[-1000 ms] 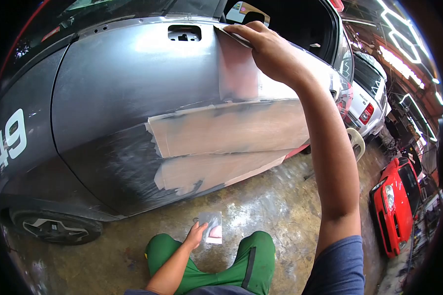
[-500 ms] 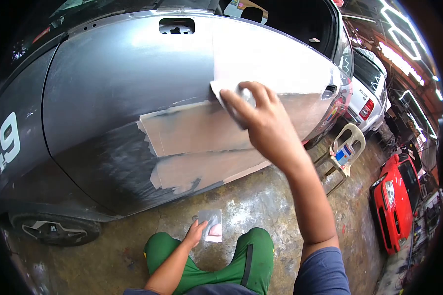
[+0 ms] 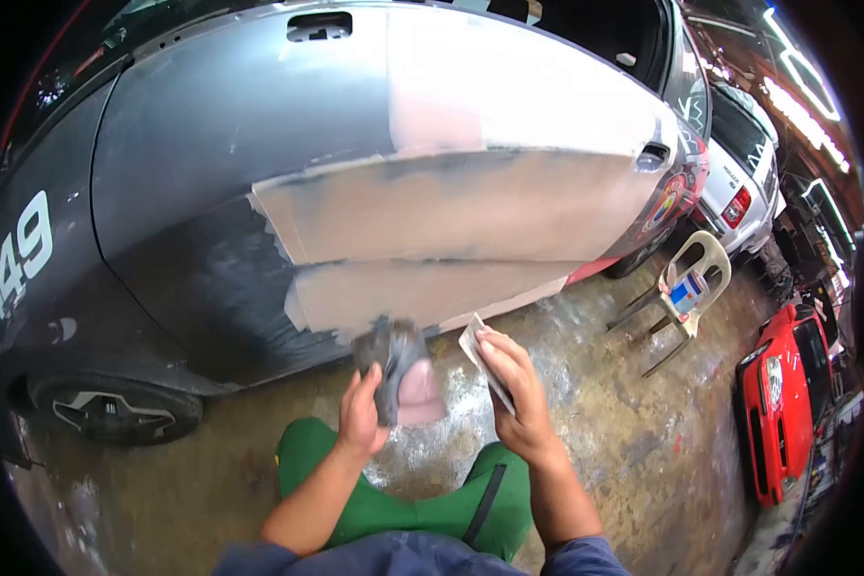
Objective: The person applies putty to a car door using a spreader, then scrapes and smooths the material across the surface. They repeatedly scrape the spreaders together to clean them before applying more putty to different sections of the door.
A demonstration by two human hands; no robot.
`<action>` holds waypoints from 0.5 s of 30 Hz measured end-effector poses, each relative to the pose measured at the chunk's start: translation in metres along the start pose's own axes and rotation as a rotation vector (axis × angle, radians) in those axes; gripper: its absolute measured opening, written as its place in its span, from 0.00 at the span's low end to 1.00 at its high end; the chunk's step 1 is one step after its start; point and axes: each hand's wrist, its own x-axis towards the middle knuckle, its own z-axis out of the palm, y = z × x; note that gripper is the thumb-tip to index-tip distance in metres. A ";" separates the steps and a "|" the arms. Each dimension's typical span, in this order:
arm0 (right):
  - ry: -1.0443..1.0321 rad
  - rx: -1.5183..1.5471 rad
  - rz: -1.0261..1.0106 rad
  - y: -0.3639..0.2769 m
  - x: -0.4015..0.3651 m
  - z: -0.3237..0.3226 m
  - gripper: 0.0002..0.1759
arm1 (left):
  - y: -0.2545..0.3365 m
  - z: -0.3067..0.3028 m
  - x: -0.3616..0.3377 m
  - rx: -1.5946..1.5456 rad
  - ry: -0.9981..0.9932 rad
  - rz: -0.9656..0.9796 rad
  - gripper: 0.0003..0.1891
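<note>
My left hand (image 3: 360,413) grips a flat mixing board (image 3: 378,357), smeared dark grey, with a mound of pink body filler (image 3: 419,392) on it. Just to the right, a thin, pale, flat filler spreader (image 3: 474,346) is held in my right hand (image 3: 520,392), its edge pointing up and away from me. A gap separates spreader and board. Beyond both hands is the grey car door (image 3: 240,115), with broad beige-pink filled areas (image 3: 432,216) across its lower half. A fresher, light pink smear (image 3: 437,127) lies above them.
A beige plastic chair (image 3: 712,252) stands at the right, bearing a blue-and-white can (image 3: 687,292). A red car (image 3: 776,403) and a white pickup (image 3: 747,178) are farther right. The car's front wheel (image 3: 110,408) is at left. My green-trousered knees (image 3: 307,451) are below the hands.
My right hand has come down from the door with the spreader, beside the board. My left hand has lifted the board from between my knees. A pink smear now shows on the upper door.
</note>
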 end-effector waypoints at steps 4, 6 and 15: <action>-0.040 0.151 -0.050 -0.020 -0.025 -0.001 0.41 | 0.008 0.057 0.000 0.011 0.003 -0.013 0.15; -0.054 0.107 -0.015 -0.020 -0.040 -0.003 0.44 | 0.002 0.071 -0.007 0.071 0.045 -0.007 0.14; -0.141 -0.544 0.118 0.038 -0.084 -0.045 0.29 | -0.002 0.087 -0.018 0.365 0.139 0.394 0.15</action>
